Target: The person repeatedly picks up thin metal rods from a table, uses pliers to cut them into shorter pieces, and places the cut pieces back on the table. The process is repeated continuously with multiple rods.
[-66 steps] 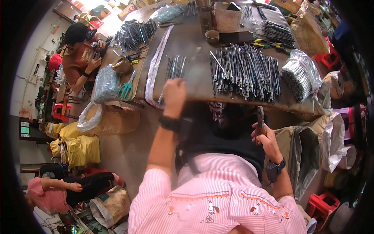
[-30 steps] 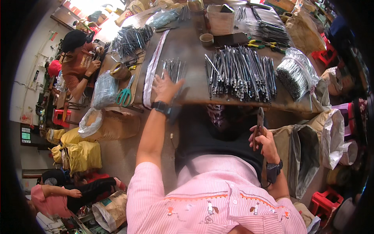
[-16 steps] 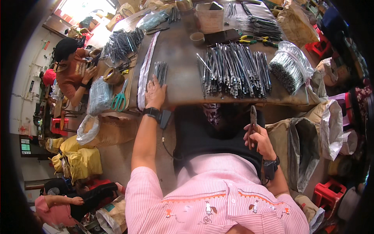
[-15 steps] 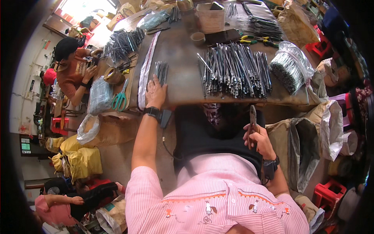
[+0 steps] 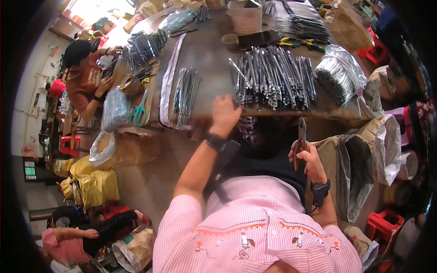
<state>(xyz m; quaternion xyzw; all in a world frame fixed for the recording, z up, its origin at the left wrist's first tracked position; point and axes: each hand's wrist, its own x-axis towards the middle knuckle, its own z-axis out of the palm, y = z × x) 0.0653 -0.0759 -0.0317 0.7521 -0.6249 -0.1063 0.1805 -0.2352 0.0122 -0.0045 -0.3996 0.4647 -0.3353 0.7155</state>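
My left hand (image 5: 226, 113) is over the table's near edge, slightly blurred, thumb apart from its fingers and nothing seen in it. It is just left of a big pile of thin dark metal rods (image 5: 275, 79) with shiny near ends. Further left, a smaller bundle of similar rods (image 5: 184, 98) lies on the tabletop (image 5: 207, 63), apart from my hand. Off the table's edge on the right, my right hand (image 5: 310, 160) grips a pair of pliers (image 5: 302, 132) by its brownish handles, jaws pointing away from me. Nothing shows between the jaws.
A plastic-wrapped bundle of rods (image 5: 339, 77) sits at the table's right. Yellow-handled pliers (image 5: 291, 43), a tape roll (image 5: 231, 42) and a container (image 5: 245, 18) are further back. Teal scissors (image 5: 138, 113) lie left, near a co-worker (image 5: 84, 82). Open sacks (image 5: 355, 177) stand right.
My left hand has left the small rod bundle and moved right, toward the big pile; the bundle now lies uncovered. My right hand, still holding the pliers, has shifted slightly right.
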